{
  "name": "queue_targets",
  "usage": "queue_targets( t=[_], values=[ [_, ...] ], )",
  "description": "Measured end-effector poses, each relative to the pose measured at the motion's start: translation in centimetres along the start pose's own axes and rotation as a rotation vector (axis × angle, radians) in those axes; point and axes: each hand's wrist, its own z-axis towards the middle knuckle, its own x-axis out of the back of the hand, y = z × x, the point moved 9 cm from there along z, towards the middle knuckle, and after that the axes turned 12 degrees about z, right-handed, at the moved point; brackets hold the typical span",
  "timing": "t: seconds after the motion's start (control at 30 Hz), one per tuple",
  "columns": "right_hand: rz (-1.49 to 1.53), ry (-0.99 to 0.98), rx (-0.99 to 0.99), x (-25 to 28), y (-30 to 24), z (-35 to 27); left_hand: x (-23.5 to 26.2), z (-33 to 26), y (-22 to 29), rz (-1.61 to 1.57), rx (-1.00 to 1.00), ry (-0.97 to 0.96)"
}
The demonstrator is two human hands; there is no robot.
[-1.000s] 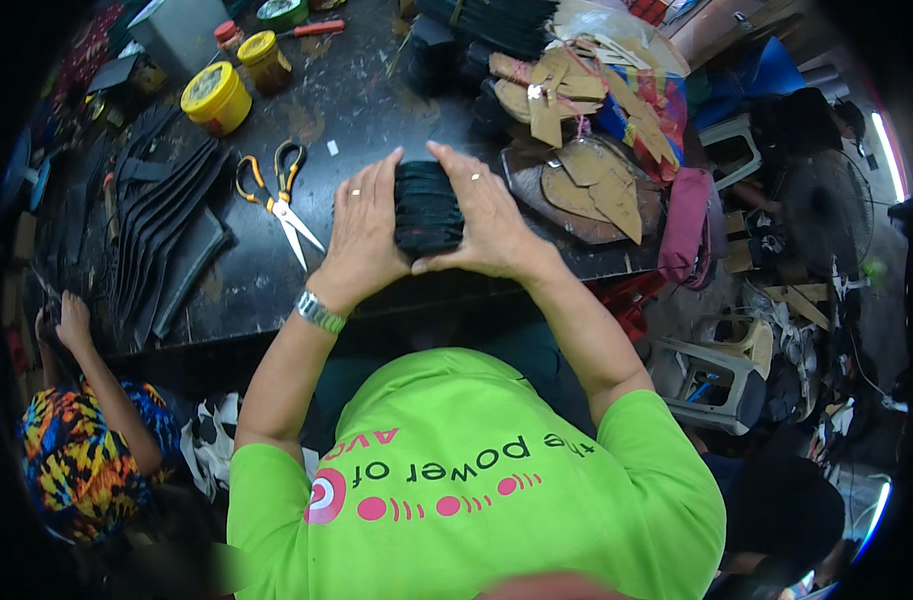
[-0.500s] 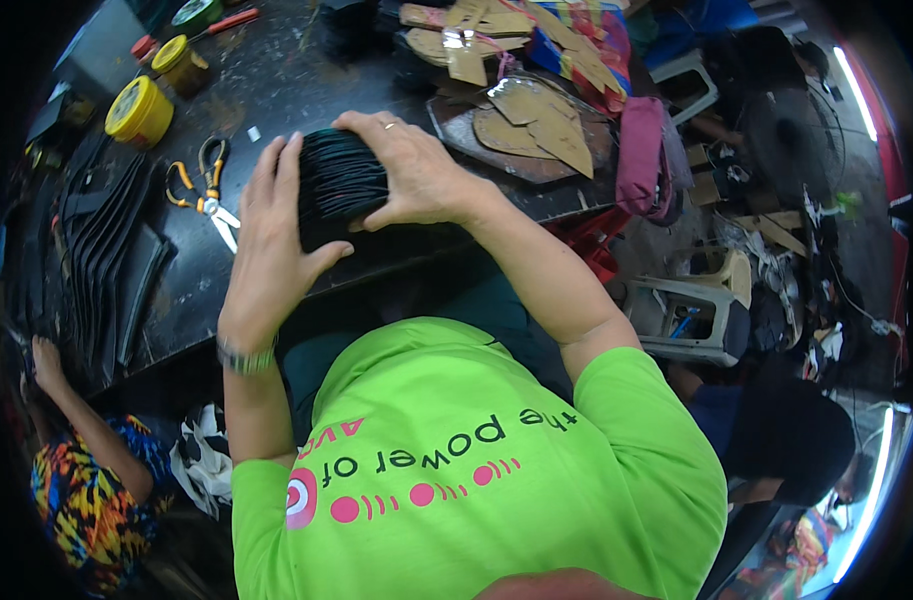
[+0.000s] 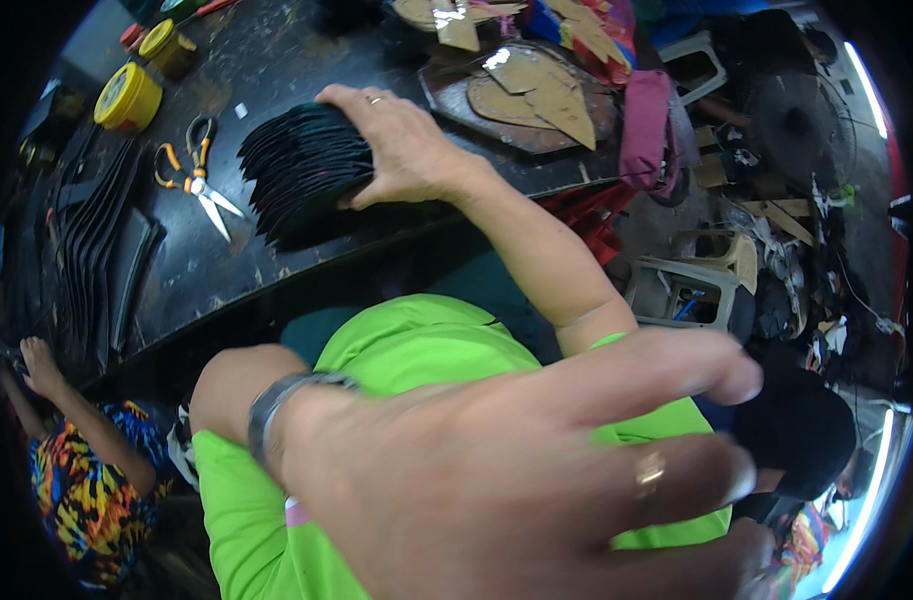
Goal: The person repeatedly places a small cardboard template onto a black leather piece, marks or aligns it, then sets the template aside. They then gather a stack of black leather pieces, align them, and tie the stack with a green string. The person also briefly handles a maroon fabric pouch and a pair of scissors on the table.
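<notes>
A thick stack of thin dark pieces, likely cut sheet material, stands on edge on the dark worktable. My right hand is closed around the right end of the stack, thumb on the near side and fingers on the far side. My left hand, wearing a ring and a wristband, is raised close to the camera in front of my green shirt. Its fingers are stretched apart with nothing in them, slightly blurred. Left of the stack lie scissors with orange and black handles, blades parted.
Yellow tubs stand at the back left, above a row of curved dark strips. Brown templates and a maroon pouch lie to the right. A co-worker's arm is at the lower left; plastic stools stand at right.
My left hand has let go of the stack's left side and swung up toward the camera. The stack now spreads wider to the left, with my right hand still on it.
</notes>
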Motion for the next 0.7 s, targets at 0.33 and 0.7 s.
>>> queue_targets(
  t=[0.33,0.7],
  values=[
    [0.047,0.043,0.090,0.4,-0.1,-0.3,4.9,-3.7,-6.9,-0.038,0.178,0.046],
    [0.054,-0.021,0.106,0.2,-0.4,-0.1,-2.1,-16.4,-22.5,0.345,0.705,-0.257]
  ],
)
